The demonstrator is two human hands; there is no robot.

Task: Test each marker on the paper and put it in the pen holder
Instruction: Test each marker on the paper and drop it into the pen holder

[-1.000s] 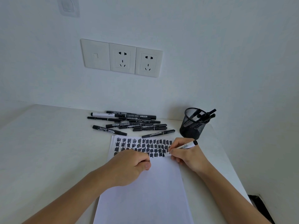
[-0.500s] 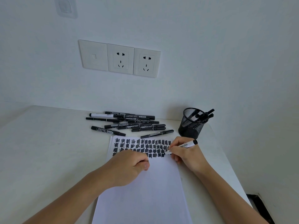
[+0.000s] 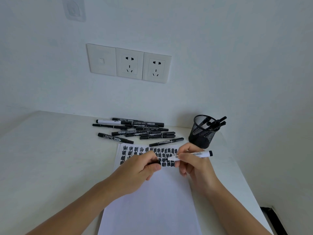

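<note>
Over scribbled end of paper, my right hand pinches white marker: long axis near level, tip aimed left. My left hand pinches black cap just beside tip. Pen holder stands behind right hand, nearer that side.

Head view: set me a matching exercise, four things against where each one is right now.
1 white marker
2 black cap
3 pen holder
4 loose markers

a piled near the wall
b pinched in the left hand
c held in the right hand
d standing right of the pile

Pairs: 1-c, 2-b, 3-d, 4-a
</note>
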